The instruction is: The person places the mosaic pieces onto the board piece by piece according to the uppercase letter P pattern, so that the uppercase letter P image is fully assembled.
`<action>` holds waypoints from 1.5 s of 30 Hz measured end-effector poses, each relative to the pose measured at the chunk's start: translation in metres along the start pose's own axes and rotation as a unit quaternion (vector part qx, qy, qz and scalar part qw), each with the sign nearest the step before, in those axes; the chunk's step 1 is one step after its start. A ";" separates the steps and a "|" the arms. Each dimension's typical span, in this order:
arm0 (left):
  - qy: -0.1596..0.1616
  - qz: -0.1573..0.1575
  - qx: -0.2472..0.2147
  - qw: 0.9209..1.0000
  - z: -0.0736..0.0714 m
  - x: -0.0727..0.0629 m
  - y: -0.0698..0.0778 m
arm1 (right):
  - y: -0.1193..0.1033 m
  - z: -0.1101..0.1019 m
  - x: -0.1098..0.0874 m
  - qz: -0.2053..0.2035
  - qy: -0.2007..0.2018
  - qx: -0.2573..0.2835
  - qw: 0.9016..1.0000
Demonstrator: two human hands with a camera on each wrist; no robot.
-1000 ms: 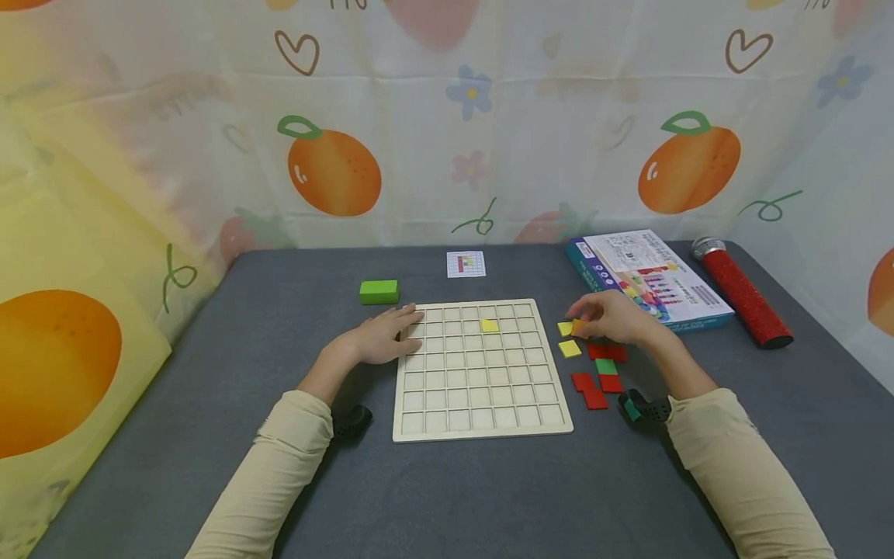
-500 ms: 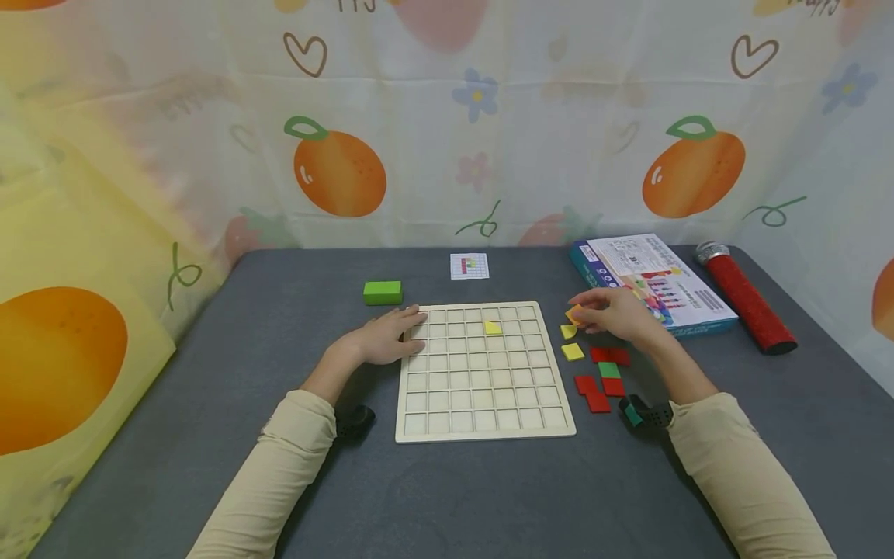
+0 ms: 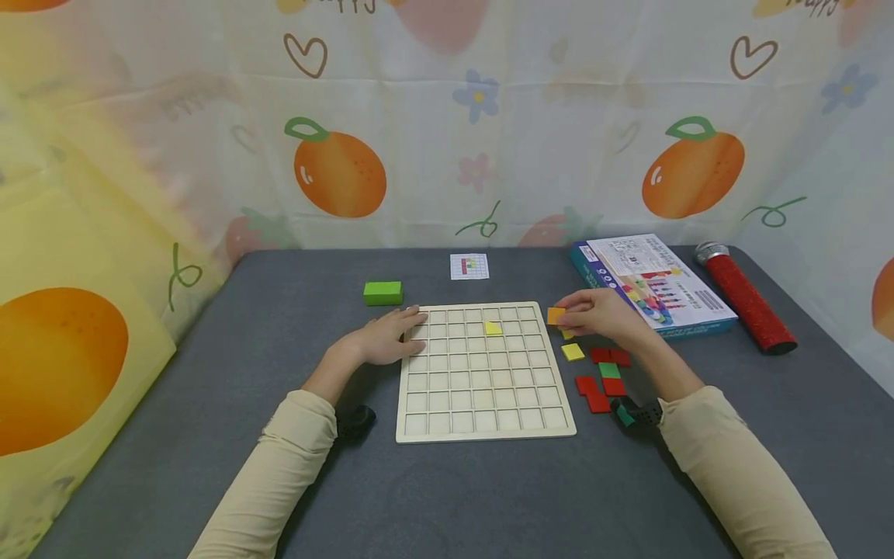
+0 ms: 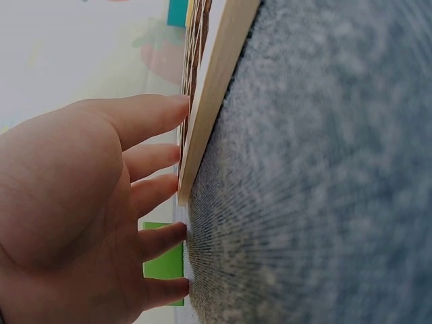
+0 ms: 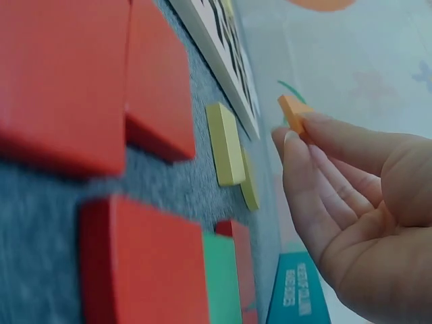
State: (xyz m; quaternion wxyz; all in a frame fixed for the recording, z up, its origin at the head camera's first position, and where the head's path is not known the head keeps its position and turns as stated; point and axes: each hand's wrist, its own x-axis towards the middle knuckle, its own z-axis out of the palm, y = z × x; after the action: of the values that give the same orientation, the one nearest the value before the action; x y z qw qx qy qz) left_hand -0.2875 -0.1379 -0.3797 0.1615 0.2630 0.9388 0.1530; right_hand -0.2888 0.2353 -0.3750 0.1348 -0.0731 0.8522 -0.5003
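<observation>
A pale wooden grid board (image 3: 482,400) lies flat on the grey table, with one yellow square tile (image 3: 493,328) in its upper part. My left hand (image 3: 382,338) rests at the board's upper left corner, fingers extended; in the left wrist view the fingertips are right at the board's edge (image 4: 214,88). My right hand (image 3: 604,317) pinches an orange tile (image 5: 291,111) between thumb and fingertips, raised just beyond the board's upper right corner. Below that hand lie a yellow tile (image 3: 573,352) and a second one, partly hidden by the fingers.
Several red tiles (image 3: 598,402) and a green tile (image 3: 609,370) lie right of the board. A green block (image 3: 382,293) and a small pattern card (image 3: 469,266) sit behind it. At the back right are a game box (image 3: 687,299) and a red microphone (image 3: 747,303).
My right hand has picked up the orange tile from beside the yellow ones and carried it left, toward the board. My left hand stays at the board's corner.
</observation>
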 end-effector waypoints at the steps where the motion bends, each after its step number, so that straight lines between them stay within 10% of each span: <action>1: 0.000 0.000 0.001 1.000 0.000 0.000 0.000 | 0.000 0.001 0.002 0.000 -0.002 0.005 1.000; 45: 0.002 -0.033 0.014 0.999 0.003 0.002 0.001 | -0.042 0.069 0.040 0.015 -0.065 0.038 0.997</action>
State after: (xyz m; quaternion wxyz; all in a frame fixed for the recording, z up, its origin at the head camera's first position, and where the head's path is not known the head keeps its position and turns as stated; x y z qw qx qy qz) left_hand -0.2870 -0.1355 -0.3824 0.1610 0.2337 0.9494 0.1346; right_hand -0.3062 0.1473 -0.3765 0.2002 -0.0878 0.8229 -0.5244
